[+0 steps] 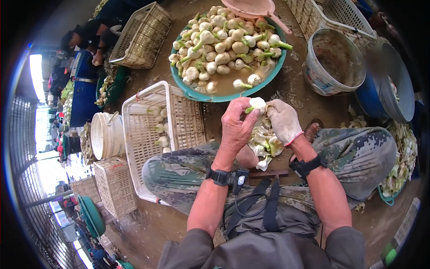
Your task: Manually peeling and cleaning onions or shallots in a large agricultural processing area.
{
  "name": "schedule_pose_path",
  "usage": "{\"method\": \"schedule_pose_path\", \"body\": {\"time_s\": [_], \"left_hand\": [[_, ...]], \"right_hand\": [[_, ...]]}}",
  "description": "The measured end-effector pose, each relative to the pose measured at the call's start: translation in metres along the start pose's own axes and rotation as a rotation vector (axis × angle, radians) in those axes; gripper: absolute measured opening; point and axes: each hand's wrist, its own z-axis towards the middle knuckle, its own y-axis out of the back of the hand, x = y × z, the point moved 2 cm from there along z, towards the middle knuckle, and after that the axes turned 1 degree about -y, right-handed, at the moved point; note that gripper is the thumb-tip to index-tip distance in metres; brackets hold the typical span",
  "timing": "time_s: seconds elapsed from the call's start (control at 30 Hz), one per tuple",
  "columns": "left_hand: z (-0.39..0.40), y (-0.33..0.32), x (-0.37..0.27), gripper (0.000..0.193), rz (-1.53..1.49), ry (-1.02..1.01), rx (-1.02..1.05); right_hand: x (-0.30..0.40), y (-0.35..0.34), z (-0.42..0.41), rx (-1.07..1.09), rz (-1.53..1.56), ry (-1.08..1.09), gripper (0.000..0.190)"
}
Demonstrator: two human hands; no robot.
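My left hand (237,122) is bare and grips a white garlic bulb (257,104) with a short green stem. On my right hand (285,119) is a pale work glove with a pink cuff edge. Its fingers close on the right side of the same bulb, at a bit of brownish skin; the fingertips are partly hidden. Below both hands, peeled garlic skins (263,143) lie in a heap between my feet. Just beyond them stands a teal basin (215,98) piled with garlic bulbs (220,47), some sitting in murky water.
A white plastic crate (186,117) holding several bulbs stands by my left knee. A pink strainer (250,8) rests on the basin's far rim. At right are a dirty bucket (336,64) and a blue tub (373,87). Another person (90,37) works at far left.
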Motion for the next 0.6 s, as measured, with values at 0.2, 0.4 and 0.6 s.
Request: {"method": "schedule_pose_path", "body": {"time_s": [0.2, 0.4, 0.6], "left_hand": [[-0.006, -0.012, -0.005, 0.017, -0.592, 0.409, -0.118], [-0.006, -0.007, 0.006, 0.016, -0.591, 0.460, -0.175], [-0.009, -0.009, 0.007, 0.013, -0.198, 0.380, -0.093]], "right_hand": [[0.006, 0.008, 0.001, -0.053, 0.108, -0.068, 0.012], [0.012, 0.002, -0.005, 0.007, 0.124, 0.040, 0.015], [0.013, 0.000, -0.005, -0.028, -0.200, 0.152, 0.019]]}}
